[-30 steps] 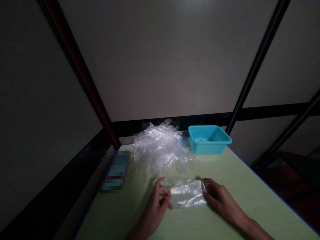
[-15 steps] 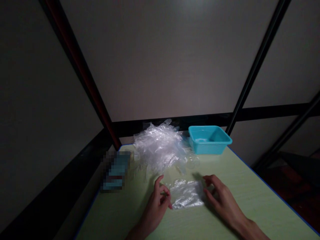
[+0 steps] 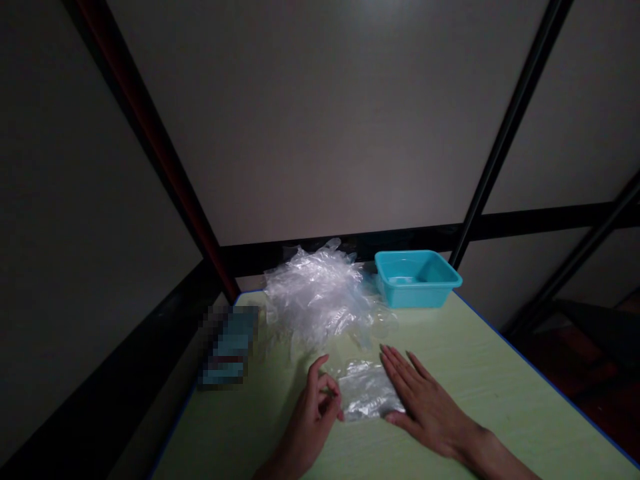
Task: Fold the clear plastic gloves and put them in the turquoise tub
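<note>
Clear plastic film [image 3: 373, 395], a crinkled, roughly rectangular piece, lies flat on the near middle of the counter [image 3: 500, 380], directly between the two hands. Long axis runs left to right, one short end toward each hand. Neither hand is clearly nearer: left hand [image 3: 317, 417] is at the left end, right hand [image 3: 425, 407] along the right end, its fingers and thumb at or slightly over the edge. Right hand pose: palm down, flattened, fingers extended toward the far left, thumb spread off to the near side by the film's near right corner. Left hand pose: on its side, index finger raised, other fingers curled in toward the thumb, fingertips at the film's left edge; whether they pinch it, I cannot tell. Farther out, just beyond the film, a loose heap of clear plastic [image 3: 320, 293], individual pieces hard to separate. Right of the heap, at the far edge, a turquoise basin [image 3: 420, 297]. Left side: a pixelated dark teal object [image 3: 233, 343], identity hidden. Pale wall panel [image 3: 345, 133] behind everything.
</note>
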Tool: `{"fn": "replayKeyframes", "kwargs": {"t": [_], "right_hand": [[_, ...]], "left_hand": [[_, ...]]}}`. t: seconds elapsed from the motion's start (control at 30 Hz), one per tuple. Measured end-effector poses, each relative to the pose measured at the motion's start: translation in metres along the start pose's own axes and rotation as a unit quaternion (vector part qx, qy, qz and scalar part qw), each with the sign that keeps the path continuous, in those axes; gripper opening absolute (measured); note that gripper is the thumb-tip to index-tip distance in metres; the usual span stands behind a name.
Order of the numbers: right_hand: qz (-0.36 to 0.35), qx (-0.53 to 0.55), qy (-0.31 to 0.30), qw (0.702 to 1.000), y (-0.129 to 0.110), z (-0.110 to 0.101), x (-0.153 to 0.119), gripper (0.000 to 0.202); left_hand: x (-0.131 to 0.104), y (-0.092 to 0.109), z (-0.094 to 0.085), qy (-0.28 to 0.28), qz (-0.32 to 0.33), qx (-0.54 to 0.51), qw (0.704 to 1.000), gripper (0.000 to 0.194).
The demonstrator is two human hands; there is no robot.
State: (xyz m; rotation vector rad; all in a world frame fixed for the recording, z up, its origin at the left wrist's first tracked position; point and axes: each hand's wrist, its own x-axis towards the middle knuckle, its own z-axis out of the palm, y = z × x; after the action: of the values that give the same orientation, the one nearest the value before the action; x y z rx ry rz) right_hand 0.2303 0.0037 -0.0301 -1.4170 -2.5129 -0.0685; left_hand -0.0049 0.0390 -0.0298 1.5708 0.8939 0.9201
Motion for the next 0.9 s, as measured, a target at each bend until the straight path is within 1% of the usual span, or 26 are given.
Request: {"fn": "replayKeyframes", "kwargs": {"t": [0.07,0.13,0.2,0.23,0.27,0.3,0.37,0.43,0.5,0.53,0.6,0.67,0.77,0.9], "right_hand": [[0.003,-0.001,-0.010,1.000,-0.001,-0.001,0.000,0.074],[0.006,-0.003,-0.016,1.000,-0.001,-0.002,0.000,0.073],[0.006,-0.006,-0.013,1.000,-0.002,-0.002,0.000,0.073],[0.004,-0.008,-0.008,1.000,-0.001,-0.002,0.000,0.072],[0.002,-0.010,-0.003,1.000,-0.001,-0.001,0.000,0.072],[0.000,-0.013,0.002,1.000,-0.001,0.000,0.000,0.072],[-0.007,-0.021,0.005,1.000,0.000,0.002,0.000,0.071],[-0.013,-0.031,0.006,0.999,0.000,0.005,0.000,0.070],[-0.015,-0.041,0.006,0.999,0.000,0.007,0.000,0.070],[-0.014,-0.046,0.008,0.999,0.000,0.008,0.000,0.070],[-0.018,-0.050,0.011,0.999,0.000,0.009,0.000,0.072],[-0.023,-0.049,0.013,0.998,0.001,0.009,0.000,0.073],[-0.018,-0.047,0.003,0.999,0.001,0.008,0.001,0.073],[-0.009,-0.038,-0.016,0.999,0.001,0.005,0.001,0.072]], "left_hand": [[0.000,0.000,-0.004,-0.004,-0.002,0.006,1.000,0.045],[0.000,0.003,-0.008,0.012,-0.008,0.044,0.999,0.041],[0.002,0.012,-0.008,0.036,0.002,0.135,0.990,0.033],[0.003,0.019,-0.005,0.042,0.019,0.195,0.980,0.030],[0.005,0.026,0.000,0.026,0.045,0.259,0.964,0.030],[0.007,0.033,0.008,-0.014,0.076,0.319,0.945,0.031],[0.013,0.043,0.028,-0.098,0.136,0.392,0.904,0.048],[0.019,0.043,0.048,-0.162,0.165,0.430,0.873,0.064],[0.024,0.035,0.061,-0.168,0.159,0.459,0.858,0.073],[0.026,0.028,0.065,-0.167,0.157,0.469,0.853,0.076],[0.026,0.015,0.066,-0.158,0.157,0.485,0.846,0.079],[0.025,0.007,0.062,-0.149,0.161,0.495,0.841,0.078],[0.021,0.007,0.056,-0.138,0.164,0.505,0.836,0.074],[0.020,0.012,0.049,-0.143,0.164,0.524,0.823,0.072]]}}
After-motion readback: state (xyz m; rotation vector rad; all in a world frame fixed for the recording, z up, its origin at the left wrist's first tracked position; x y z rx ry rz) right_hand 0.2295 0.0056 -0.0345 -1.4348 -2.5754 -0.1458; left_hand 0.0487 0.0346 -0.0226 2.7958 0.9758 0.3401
